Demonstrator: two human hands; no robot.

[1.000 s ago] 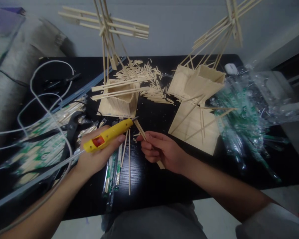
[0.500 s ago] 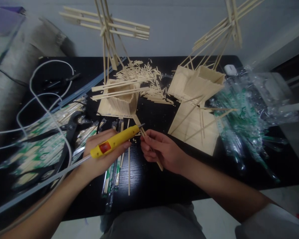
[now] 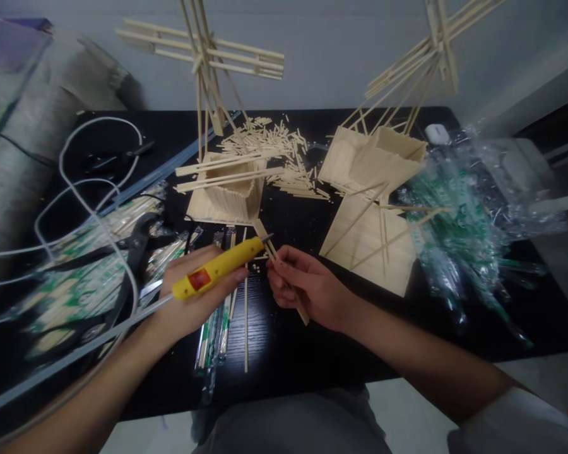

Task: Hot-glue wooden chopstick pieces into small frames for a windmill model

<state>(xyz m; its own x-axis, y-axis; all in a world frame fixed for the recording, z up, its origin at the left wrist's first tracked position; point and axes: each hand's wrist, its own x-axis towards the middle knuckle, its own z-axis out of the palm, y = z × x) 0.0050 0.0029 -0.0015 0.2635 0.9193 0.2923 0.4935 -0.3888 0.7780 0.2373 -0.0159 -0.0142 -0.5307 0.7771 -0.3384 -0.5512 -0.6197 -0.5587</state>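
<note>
My left hand is wrapped round a yellow hot glue gun, with a long clear glue stick running out of its back end. The metal nozzle touches or nearly touches some joined wooden chopsticks; I cannot tell which. Those chopsticks are pinched in my right hand, their lower ends poking out below the palm. Just beyond the hands stands a windmill-like model of sticks, with a box-shaped part on a flat base. A second such model is at the back right.
Cut stick pieces are heaped between the models. A flat stick panel with loose sticks lies right of centre. Empty-looking plastic wrappers spread at the right. Wrapped chopsticks, a large black-handled cutter and a looping white cable are at the left.
Both hands hold nearly the same pose, the glue gun still at the chopsticks. The view has shifted very slightly.
</note>
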